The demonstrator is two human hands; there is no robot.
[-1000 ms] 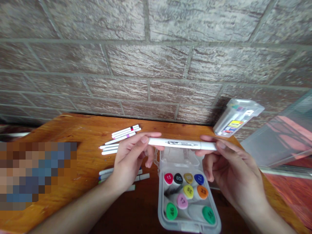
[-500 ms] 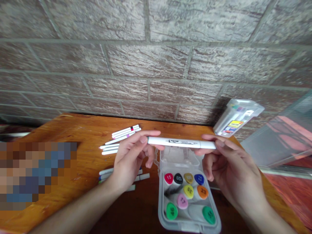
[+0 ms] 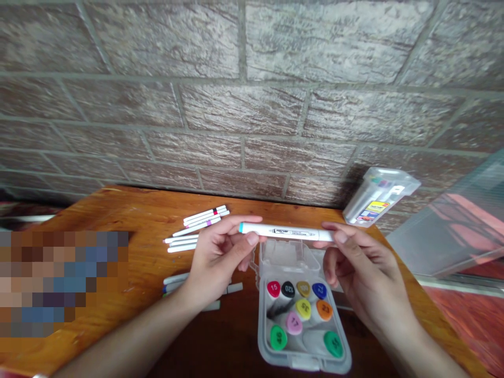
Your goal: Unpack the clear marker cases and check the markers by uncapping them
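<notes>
Both my hands hold one white marker (image 3: 285, 231) level above the table, lengthwise from left to right. My left hand (image 3: 220, 257) pinches its left end, where a light blue band shows. My right hand (image 3: 356, 268) pinches its right end between thumb and fingers. Just below the marker stands an open clear plastic marker case (image 3: 303, 362) with several coloured, numbered caps showing.
Several loose white markers (image 3: 200, 218) lie on the wooden table (image 3: 118, 210) behind and under my left hand. A clear lidded case (image 3: 376, 197) leans on the brick wall at the back right. A clear plastic box (image 3: 457, 226) sits at the right edge.
The marker's light blue left end has come out from under my left fingers, and my right hand has slid left along the marker. The view shifted slightly.
</notes>
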